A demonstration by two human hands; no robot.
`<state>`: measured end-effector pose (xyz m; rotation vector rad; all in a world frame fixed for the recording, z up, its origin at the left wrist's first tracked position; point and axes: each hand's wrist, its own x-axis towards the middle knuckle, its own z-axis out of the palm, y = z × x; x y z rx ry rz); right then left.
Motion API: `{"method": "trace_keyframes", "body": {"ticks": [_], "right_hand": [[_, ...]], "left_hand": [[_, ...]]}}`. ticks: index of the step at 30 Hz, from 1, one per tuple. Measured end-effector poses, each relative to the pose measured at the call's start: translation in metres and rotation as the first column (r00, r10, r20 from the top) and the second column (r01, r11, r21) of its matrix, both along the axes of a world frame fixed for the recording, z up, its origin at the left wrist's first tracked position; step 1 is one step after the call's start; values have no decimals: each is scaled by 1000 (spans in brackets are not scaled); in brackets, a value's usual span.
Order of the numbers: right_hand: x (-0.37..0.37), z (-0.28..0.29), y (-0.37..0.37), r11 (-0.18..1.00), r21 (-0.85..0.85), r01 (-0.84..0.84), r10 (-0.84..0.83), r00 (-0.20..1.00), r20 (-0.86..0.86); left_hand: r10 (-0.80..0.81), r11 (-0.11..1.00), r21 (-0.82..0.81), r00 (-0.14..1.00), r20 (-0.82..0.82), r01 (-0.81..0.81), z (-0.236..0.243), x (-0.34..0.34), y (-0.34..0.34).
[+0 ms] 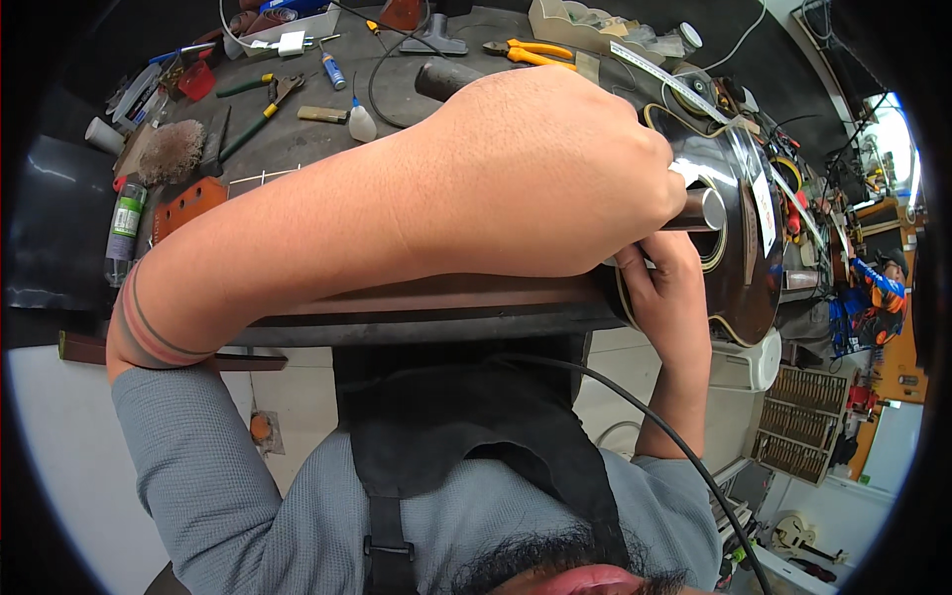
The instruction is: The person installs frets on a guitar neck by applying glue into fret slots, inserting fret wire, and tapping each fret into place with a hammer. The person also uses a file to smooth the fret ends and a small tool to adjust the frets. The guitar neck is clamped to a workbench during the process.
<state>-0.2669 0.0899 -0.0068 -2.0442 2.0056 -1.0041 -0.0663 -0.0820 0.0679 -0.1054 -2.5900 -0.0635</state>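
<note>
My left hand (605, 169) reaches across the bench, its fist wrapped round a dark rod (702, 210) with a shiny round end. That end lies over the soundhole of a dark acoustic guitar (749, 288). Below the fist is my right hand (674, 283), its thumb and fingers curled together at the guitar's near edge, by the neck joint. What they grip is hidden under my left hand. The guitar's neck runs left beneath my left forearm, toward an orange-brown headstock (188, 206) with holes.
Behind my arm lie yellow-handled pliers (535, 52), green-handled pliers (263, 117), a small white dropper bottle (362, 121) and a brush (322, 114). A spray bottle (124, 223) is at the left. A white stool (759, 362) stands beyond the bench at right.
</note>
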Motion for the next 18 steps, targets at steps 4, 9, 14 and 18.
{"method": "trace_keyframes", "body": {"ticks": [4, 9, 14, 18], "right_hand": [[0, -3, 3, 997, 61, 40, -43, 998, 51], [-5, -4, 0, 1000, -10, -27, 27, 999, -24], [5, 5, -5, 1000, -8, -20, 20, 998, 65], [-2, -2, -1, 1000, 19, -4, 5, 999, -44]], "left_hand": [[31, 999, -25, 993, 111, -28, 3, 0, 0], [-10, 1000, 15, 1000, 2, 10, 1, -3, -3], [35, 998, -60, 987, 157, -26, -8, -1, -6], [-1, 1000, -28, 1000, -31, 0, -4, 1, -6]]}}
